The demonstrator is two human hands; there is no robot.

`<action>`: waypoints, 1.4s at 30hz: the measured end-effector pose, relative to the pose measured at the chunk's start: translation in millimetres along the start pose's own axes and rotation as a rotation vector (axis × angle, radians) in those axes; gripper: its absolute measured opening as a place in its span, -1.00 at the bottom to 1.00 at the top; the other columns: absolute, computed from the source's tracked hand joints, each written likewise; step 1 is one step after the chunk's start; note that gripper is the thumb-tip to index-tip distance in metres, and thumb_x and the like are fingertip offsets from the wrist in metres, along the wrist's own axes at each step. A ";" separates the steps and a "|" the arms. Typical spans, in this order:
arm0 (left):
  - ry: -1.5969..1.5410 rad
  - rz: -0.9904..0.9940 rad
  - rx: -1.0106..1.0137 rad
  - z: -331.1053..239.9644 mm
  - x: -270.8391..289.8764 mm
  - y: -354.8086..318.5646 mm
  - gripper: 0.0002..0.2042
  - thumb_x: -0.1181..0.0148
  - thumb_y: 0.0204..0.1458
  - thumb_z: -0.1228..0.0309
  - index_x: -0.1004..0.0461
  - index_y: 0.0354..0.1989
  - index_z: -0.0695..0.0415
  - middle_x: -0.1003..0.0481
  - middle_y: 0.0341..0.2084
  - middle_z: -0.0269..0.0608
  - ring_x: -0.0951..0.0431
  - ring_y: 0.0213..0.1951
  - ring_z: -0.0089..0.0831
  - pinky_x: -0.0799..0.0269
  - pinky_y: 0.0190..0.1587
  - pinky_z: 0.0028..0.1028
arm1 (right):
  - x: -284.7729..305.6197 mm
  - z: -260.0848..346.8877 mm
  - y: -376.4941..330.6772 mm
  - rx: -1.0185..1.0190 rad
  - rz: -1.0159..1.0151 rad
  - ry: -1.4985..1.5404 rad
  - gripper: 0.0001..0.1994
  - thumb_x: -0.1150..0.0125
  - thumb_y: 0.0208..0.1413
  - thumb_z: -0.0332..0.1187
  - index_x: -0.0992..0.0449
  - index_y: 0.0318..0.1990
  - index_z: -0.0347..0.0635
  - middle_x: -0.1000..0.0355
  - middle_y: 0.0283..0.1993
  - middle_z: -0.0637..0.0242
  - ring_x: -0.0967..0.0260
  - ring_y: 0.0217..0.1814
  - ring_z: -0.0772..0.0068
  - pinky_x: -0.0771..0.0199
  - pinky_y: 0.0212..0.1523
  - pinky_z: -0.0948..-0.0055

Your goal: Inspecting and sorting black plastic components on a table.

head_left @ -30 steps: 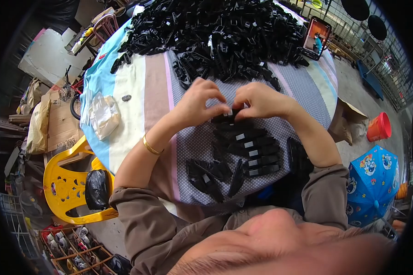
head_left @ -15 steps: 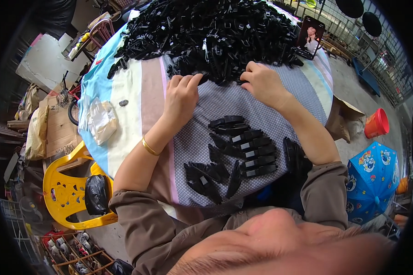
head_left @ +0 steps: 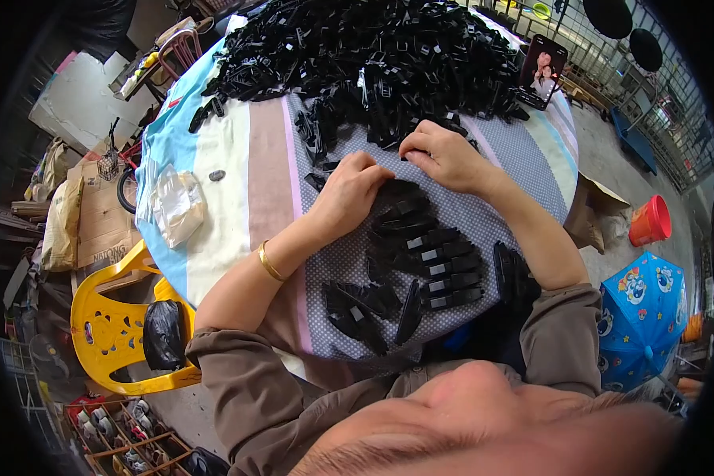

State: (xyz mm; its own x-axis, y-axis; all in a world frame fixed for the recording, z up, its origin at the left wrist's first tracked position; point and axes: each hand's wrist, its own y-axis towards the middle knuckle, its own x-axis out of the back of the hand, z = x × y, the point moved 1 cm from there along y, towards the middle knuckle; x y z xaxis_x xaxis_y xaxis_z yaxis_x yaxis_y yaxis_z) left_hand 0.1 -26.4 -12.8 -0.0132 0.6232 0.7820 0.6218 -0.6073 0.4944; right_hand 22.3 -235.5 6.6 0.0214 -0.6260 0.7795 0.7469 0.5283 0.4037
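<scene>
A large heap of black plastic clip-like pieces [head_left: 373, 63] covers the far part of the cloth-covered table. My left hand [head_left: 351, 194], with a gold bangle at the wrist, is closed with its fingertips on a blurred black plastic piece [head_left: 404, 193] at the far end of a row. Just right of it, my right hand [head_left: 444, 161] is pinched at the heap's near edge. A dark bit shows at its fingertips, too small to name. Nearer me lies the row of similar pieces [head_left: 452, 266], several with grey rectangles. More loose pieces [head_left: 357, 313] lie left of the row, others [head_left: 512, 270] to its right.
A phone [head_left: 542, 71] stands upright at the far right of the table. On the left lie a clear plastic bag [head_left: 178, 208] and a small dark object [head_left: 216, 175]. Around the table are a yellow chair [head_left: 107, 333], a blue umbrella [head_left: 642, 313] and a red bucket [head_left: 650, 221].
My left hand has come nearer and right, from the heap to the row's far end, where a black piece now shows. My right hand has shifted slightly left and nearer.
</scene>
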 end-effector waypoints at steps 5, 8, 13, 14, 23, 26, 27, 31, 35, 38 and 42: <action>-0.041 -0.075 0.157 3.1 1.6 5.2 -0.87 -0.09 0.00 0.61 -0.51 -0.29 0.21 -0.46 -0.43 -0.08 -0.49 -0.34 -0.12 -0.41 -0.26 -0.33 | -13.0 -13.2 -1.0 -0.170 0.060 0.022 -0.78 -0.04 0.16 -0.33 -0.44 -0.10 -0.21 -0.43 -0.41 0.15 -0.45 -0.31 0.19 -0.44 -0.16 0.39; 0.003 -0.146 0.136 11.5 4.0 4.0 -0.91 -0.11 0.01 0.57 -0.51 -0.32 0.23 -0.48 -0.41 -0.07 -0.48 -0.35 -0.11 -0.41 -0.25 -0.32 | -6.7 -15.4 -0.1 -0.165 0.071 -0.037 -0.72 -0.17 0.08 -0.32 -0.40 -0.08 -0.23 -0.38 -0.54 0.20 -0.36 -0.50 0.27 -0.35 -0.35 0.36; 0.070 -0.100 0.121 7.8 10.1 0.6 -0.87 -0.18 -0.02 0.48 -0.51 -0.31 0.25 -0.47 -0.40 -0.06 -0.46 -0.28 -0.10 -0.37 -0.18 -0.29 | 0.0 -9.2 -2.0 -0.230 0.087 0.014 -0.63 -0.33 -0.08 -0.33 -0.39 -0.13 -0.24 -0.34 -0.57 0.25 -0.29 -0.52 0.33 -0.24 -0.44 0.35; 0.062 -0.061 0.090 5.2 10.6 0.1 -0.84 -0.21 -0.04 0.44 -0.51 -0.30 0.25 -0.47 -0.39 -0.06 -0.45 -0.26 -0.10 -0.36 -0.15 -0.28 | 1.3 -9.5 -1.7 -0.229 0.086 0.013 -0.63 -0.33 -0.08 -0.33 -0.39 -0.13 -0.24 -0.34 -0.57 0.25 -0.29 -0.52 0.33 -0.24 -0.44 0.35; 0.090 0.049 0.248 -18.7 5.2 -2.4 -0.76 -0.18 -0.05 0.38 -0.49 -0.21 0.20 -0.48 -0.34 0.01 -0.51 -0.35 -0.03 -0.42 -0.29 -0.24 | 4.1 -20.0 -4.5 -0.038 0.016 -0.367 -0.79 -0.24 -0.07 -0.34 -0.53 -0.27 -0.23 -0.45 -0.27 0.19 -0.44 -0.23 0.13 -0.46 -0.19 0.32; 0.066 0.082 0.320 -15.5 7.5 -1.2 -0.74 -0.12 -0.01 0.38 -0.49 -0.14 0.16 -0.49 -0.36 0.02 -0.52 -0.35 -0.03 -0.44 -0.27 -0.28 | -3.1 -9.1 -2.2 0.100 0.166 -0.068 -0.78 -0.23 -0.09 -0.36 -0.52 -0.26 -0.25 -0.44 -0.28 0.20 -0.44 -0.26 0.15 -0.46 -0.23 0.34; 0.013 0.048 0.344 -10.3 8.0 -1.0 -0.74 -0.10 0.00 0.38 -0.49 -0.12 0.13 -0.49 -0.39 0.01 -0.52 -0.38 -0.04 -0.44 -0.26 -0.30 | -4.1 -4.9 -4.0 0.137 0.196 -0.036 -0.78 -0.23 -0.08 -0.36 -0.52 -0.25 -0.24 -0.43 -0.29 0.19 -0.44 -0.28 0.17 -0.46 -0.25 0.36; -0.255 0.116 0.549 11.0 14.6 -0.5 -0.73 -0.13 -0.01 0.44 -0.49 -0.10 0.11 -0.47 -0.41 -0.04 -0.51 -0.32 -0.07 -0.44 -0.21 -0.32 | 1.6 8.4 -1.6 0.090 0.302 0.068 -0.76 -0.26 -0.07 -0.35 -0.52 -0.24 -0.26 -0.43 -0.33 0.20 -0.44 -0.30 0.23 -0.46 -0.28 0.38; -0.024 0.042 0.311 5.6 12.3 -2.7 -0.76 -0.22 -0.08 0.51 -0.52 -0.18 0.16 -0.44 -0.39 -0.10 -0.45 -0.20 -0.13 -0.41 -0.15 -0.34 | 1.1 1.1 -2.2 0.060 0.096 0.070 -0.76 -0.26 -0.07 -0.29 -0.57 -0.25 -0.20 -0.48 -0.29 0.19 -0.44 -0.23 0.15 -0.43 -0.19 0.31; 0.052 0.005 0.227 -0.9 10.5 -1.9 -0.78 -0.27 -0.13 0.49 -0.53 -0.24 0.18 -0.45 -0.38 -0.11 -0.45 -0.19 -0.15 -0.40 -0.16 -0.35 | -4.1 0.7 -2.4 0.087 0.085 -0.016 -0.77 -0.26 -0.07 -0.28 -0.58 -0.26 -0.18 -0.47 -0.31 0.22 -0.44 -0.24 0.18 -0.43 -0.21 0.32; 0.009 0.078 0.356 -5.3 13.8 -0.2 -0.80 -0.31 -0.16 0.41 -0.56 -0.33 0.19 -0.47 -0.39 -0.13 -0.45 -0.21 -0.14 -0.37 -0.12 -0.28 | 6.3 7.2 -3.5 0.098 0.122 -0.154 -0.78 -0.27 -0.08 -0.26 -0.60 -0.29 -0.15 -0.45 -0.34 0.26 -0.44 -0.24 0.19 -0.44 -0.22 0.31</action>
State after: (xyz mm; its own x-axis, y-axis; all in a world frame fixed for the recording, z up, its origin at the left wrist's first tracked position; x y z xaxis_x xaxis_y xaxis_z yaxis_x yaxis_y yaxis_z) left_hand -4.3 -20.3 -0.1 0.0393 0.5760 0.8165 0.8547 -0.4427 0.2711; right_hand 15.0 -237.2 13.6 0.0005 -0.4629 0.8864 0.6769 0.6526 0.3404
